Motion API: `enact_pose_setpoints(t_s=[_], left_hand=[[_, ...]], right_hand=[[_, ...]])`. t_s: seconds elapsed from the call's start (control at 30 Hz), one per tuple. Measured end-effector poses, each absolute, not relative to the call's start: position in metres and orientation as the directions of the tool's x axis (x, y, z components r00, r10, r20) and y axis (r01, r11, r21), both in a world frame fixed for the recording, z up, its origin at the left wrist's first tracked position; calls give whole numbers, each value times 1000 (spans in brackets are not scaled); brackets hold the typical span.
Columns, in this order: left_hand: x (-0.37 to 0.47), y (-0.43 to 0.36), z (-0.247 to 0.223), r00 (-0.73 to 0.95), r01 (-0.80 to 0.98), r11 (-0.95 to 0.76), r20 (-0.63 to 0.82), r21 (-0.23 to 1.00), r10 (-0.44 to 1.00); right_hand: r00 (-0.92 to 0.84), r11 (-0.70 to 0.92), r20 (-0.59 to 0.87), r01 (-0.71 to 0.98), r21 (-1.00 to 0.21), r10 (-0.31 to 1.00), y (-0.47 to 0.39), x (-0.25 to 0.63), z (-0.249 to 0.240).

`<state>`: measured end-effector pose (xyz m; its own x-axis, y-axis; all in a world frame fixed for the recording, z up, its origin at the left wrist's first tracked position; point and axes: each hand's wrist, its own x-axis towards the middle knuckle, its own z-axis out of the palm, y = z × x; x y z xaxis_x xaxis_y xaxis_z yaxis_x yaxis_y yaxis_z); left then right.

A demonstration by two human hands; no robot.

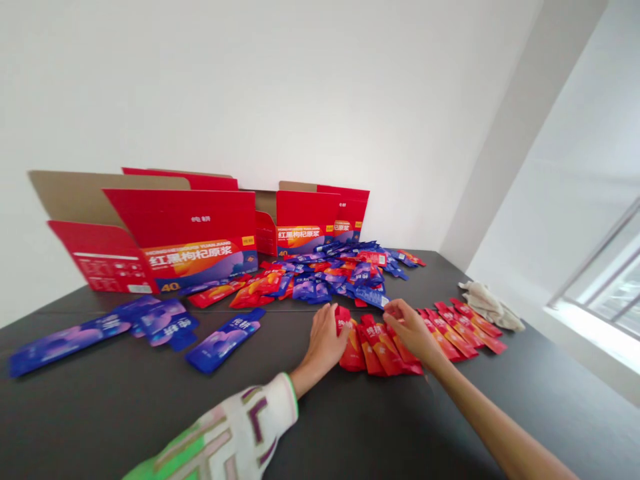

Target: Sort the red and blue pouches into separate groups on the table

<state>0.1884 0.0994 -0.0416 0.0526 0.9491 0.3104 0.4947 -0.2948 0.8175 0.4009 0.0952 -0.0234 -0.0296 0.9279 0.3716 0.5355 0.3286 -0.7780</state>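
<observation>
My left hand (327, 339) is closed on the left edge of a red sachet (354, 357), the leftmost in a row of overlapping sachets on the dark table. My right hand (411, 331) is over the same row, its fingers bent and slightly apart near the tops of the red sachets (383, 350). No sachet shows clearly between its fingertips. Right of that hand, more red sachets (465, 327) lie fanned out and overlapping. Behind both hands is a mixed heap of blue and red sachets (313, 287).
Open red cartons stand along the wall: a large one (200, 233) at left and smaller ones (305, 217) mid-back. Blue sachets (70, 340) overlap in a row at left, with a single blue sachet (225, 340) nearby. A crumpled whitish cloth (490, 307) lies at the right edge.
</observation>
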Motion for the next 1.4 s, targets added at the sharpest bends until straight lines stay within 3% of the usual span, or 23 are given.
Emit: enact_pose_setpoints(t_s=[0.1, 0.23, 0.37, 0.53, 0.73, 0.9, 1.03, 1.07, 1.17, 1.23, 1.4], left_hand=[[168, 84, -38, 149, 498, -385, 361, 777, 921], [129, 69, -35, 312, 530, -513, 407, 675, 859], [105, 74, -43, 330, 586, -552, 448, 593, 831], [104, 86, -51, 284, 604, -557, 498, 570, 819], [110, 85, -53, 271, 585, -547, 491, 599, 828], [113, 84, -48, 244, 553, -551, 511, 625, 825], [110, 115, -9, 119, 594, -605, 685, 531, 719], [109, 128, 6, 63, 611, -607, 734, 507, 676], [111, 171, 48, -60, 652, -578, 793, 491, 607], [113, 191, 68, -101, 650, -554, 782, 520, 615], [110, 197, 93, -147, 631, -539, 767, 558, 624]], right_hand=[[-107, 343, 399, 734, -586, 911, 127, 418, 2], [-187, 287, 327, 914, -289, 926, 198, 419, 37], [-74, 138, 285, 967, -215, 956, 275, 413, 42], [99, -69, 180, 984, -167, 979, 330, 424, 13], [121, -84, 218, 981, -173, 968, 332, 431, 0], [5, 84, 343, 966, -246, 939, 316, 401, 33], [-218, 343, 379, 890, -302, 899, 253, 339, 63], [-311, 439, 380, 839, -320, 871, 224, 319, 68], [-600, 791, 518, 423, -441, 610, 126, 254, 72], [-698, 849, 496, 340, -405, 517, 72, 218, 68], [-665, 808, 472, 390, -442, 579, 21, 179, 50]])
